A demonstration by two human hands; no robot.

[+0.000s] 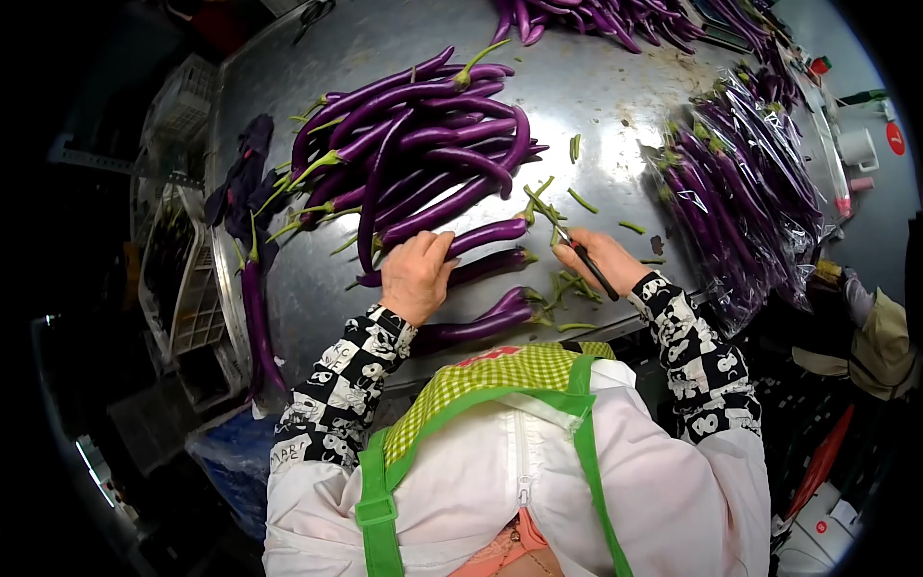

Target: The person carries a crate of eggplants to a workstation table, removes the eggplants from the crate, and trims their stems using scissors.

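one metal table (596, 101), the work surface, running far and left to right.

one heap of eggplants (423, 144), far left, loosely stacked, most long axes running near left to far right, some curved; green stems mostly jut left. placed, it seems, within easy reach of the left hand.

one group of bagged eggplants (735, 197), right side, in clear film, stem ends mostly far; apparently set aside there, apart from the loose ones.

one far heap (596, 13), at the far edge, partly out of view.

one near pair (481, 322), by the apron, lying left to right, stem ends right, likely parallel to keep the ends together.

one held eggplant (488, 234), table centre, between the hands; long axis left to right, slightly rising to the far side, stem end right, toward the blades. a second lies just nearer; which of them the tucked fingertips also touch is hard to tell.

one left hand (418, 276), grasping the held eggplant from above, probably to steady it and leave its stem end free.

one right hand (604, 260), closed around the handles of black snips (596, 273), blades pointing far left to the stem end.

several cut stems (582, 200), green, scattered around the blades.
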